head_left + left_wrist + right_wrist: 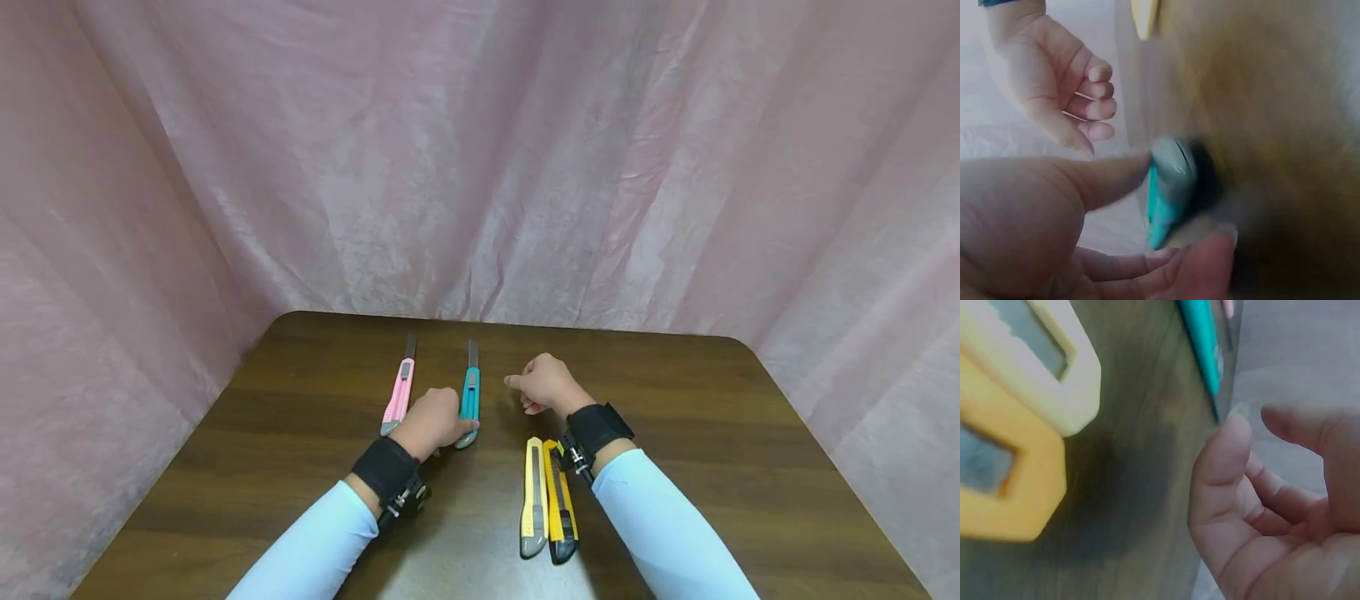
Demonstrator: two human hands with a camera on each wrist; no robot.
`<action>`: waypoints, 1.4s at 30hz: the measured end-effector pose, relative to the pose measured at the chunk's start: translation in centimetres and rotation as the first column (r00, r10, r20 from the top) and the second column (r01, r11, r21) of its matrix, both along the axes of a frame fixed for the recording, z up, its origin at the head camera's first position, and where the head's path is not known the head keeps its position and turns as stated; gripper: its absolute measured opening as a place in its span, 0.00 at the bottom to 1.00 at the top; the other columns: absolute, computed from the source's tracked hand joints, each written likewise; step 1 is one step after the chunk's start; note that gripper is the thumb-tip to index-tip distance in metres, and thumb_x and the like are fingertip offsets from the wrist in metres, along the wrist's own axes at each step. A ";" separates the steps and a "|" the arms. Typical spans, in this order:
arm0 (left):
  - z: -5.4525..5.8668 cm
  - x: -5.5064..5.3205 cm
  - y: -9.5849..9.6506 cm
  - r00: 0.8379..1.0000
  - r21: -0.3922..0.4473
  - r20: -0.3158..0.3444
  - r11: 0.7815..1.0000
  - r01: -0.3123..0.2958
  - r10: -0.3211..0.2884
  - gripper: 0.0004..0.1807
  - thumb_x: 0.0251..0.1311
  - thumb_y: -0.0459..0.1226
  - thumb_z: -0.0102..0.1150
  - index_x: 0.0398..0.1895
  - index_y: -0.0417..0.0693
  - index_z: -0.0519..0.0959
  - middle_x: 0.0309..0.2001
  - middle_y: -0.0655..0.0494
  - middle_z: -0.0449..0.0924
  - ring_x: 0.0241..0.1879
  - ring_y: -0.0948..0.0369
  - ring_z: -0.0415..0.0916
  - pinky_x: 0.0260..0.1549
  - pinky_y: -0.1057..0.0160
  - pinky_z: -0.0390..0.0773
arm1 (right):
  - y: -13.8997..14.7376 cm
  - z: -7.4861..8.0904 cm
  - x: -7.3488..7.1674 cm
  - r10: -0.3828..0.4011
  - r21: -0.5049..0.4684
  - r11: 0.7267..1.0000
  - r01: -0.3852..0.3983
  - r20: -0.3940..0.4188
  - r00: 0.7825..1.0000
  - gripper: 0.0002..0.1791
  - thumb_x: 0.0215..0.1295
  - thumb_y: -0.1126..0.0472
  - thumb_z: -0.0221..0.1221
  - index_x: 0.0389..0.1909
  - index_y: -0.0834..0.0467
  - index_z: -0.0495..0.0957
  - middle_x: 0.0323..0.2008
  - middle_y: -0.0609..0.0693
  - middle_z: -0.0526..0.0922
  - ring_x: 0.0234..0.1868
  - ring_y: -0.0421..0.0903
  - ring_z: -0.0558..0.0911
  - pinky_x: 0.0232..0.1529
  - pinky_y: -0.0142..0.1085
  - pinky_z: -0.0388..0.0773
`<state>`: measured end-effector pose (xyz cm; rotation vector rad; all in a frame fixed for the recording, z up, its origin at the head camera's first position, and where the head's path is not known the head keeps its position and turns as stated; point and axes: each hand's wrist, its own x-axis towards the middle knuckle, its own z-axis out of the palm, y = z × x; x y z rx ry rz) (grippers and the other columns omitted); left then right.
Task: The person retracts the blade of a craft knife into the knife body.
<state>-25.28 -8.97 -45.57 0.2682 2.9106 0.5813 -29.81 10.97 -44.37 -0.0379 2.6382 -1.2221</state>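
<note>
My left hand (435,421) pinches a teal utility knife (470,393) near its grey end cap, thumb on one side and fingers on the other. Its blade is slid out and points to the far edge. Just left of that hand lies a pink utility knife (400,392), its blade out too. My right hand (547,385) hovers over the table to the right of the teal knife, fingers loosely bent around nothing. Below its wrist, a pale yellow utility knife (534,500) and a deeper yellow utility knife (561,504) lie side by side, no blades showing.
All of this is on a dark brown wooden table (262,467) with rounded far corners. Pinkish draped cloth (480,167) hangs behind it and along the sides. Black bands (598,429) with small cameras circle both wrists.
</note>
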 end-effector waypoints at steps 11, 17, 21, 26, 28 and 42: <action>-0.1 -1.7 2.0 0.981 0.057 0.189 0.997 -0.055 0.043 0.24 0.49 0.44 0.72 0.32 0.36 0.70 0.23 0.46 0.72 0.08 0.60 0.74 0.08 0.67 0.78 | 0.3 -1.0 -1.0 -0.096 -0.082 0.992 0.099 0.049 0.994 0.17 0.63 0.54 0.62 0.37 0.66 0.75 0.19 0.59 0.78 0.17 0.50 0.80 0.23 0.40 0.83; -0.2 -1.9 1.8 0.978 0.137 0.207 0.989 -0.059 0.030 0.19 0.49 0.41 0.72 0.23 0.37 0.72 0.17 0.47 0.75 0.09 0.60 0.75 0.09 0.67 0.78 | 0.1 -1.6 -1.2 -0.060 -0.139 0.988 0.064 0.037 0.998 0.18 0.65 0.54 0.61 0.35 0.68 0.77 0.20 0.59 0.78 0.19 0.52 0.81 0.24 0.41 0.84; -0.4 -1.8 1.3 0.978 0.244 0.208 0.969 -0.031 -0.021 0.17 0.50 0.39 0.71 0.21 0.37 0.73 0.16 0.47 0.75 0.10 0.59 0.76 0.10 0.66 0.79 | -0.2 -2.1 -1.3 -0.033 -0.188 0.981 0.038 0.029 0.999 0.19 0.66 0.54 0.59 0.34 0.70 0.77 0.22 0.60 0.79 0.21 0.53 0.81 0.24 0.42 0.84; -0.7 -1.5 0.9 0.976 0.459 0.189 0.888 0.011 -0.109 0.16 0.54 0.38 0.69 0.30 0.37 0.71 0.20 0.46 0.76 0.13 0.57 0.77 0.14 0.61 0.82 | -0.4 -2.5 -1.4 -0.078 -0.216 0.974 0.067 -0.042 0.996 0.20 0.71 0.53 0.54 0.34 0.70 0.77 0.25 0.61 0.81 0.22 0.52 0.82 0.23 0.41 0.84; -0.9 -1.3 1.0 0.974 0.541 0.171 0.840 0.033 -0.149 0.17 0.55 0.38 0.68 0.36 0.39 0.70 0.23 0.47 0.76 0.15 0.56 0.78 0.16 0.58 0.82 | -0.5 -2.6 -1.4 -0.090 -0.249 0.966 0.069 -0.073 0.993 0.23 0.72 0.50 0.51 0.34 0.69 0.78 0.26 0.61 0.81 0.24 0.53 0.82 0.25 0.41 0.84; -2.3 1.0 1.2 0.951 0.782 0.069 0.608 0.137 -0.303 0.18 0.57 0.36 0.64 0.46 0.43 0.67 0.29 0.44 0.78 0.24 0.50 0.80 0.18 0.54 0.83 | -0.2 -1.7 0.8 -0.053 -0.523 0.845 -0.116 -0.298 0.953 0.18 0.65 0.47 0.58 0.34 0.59 0.81 0.26 0.55 0.81 0.28 0.57 0.80 0.33 0.53 0.81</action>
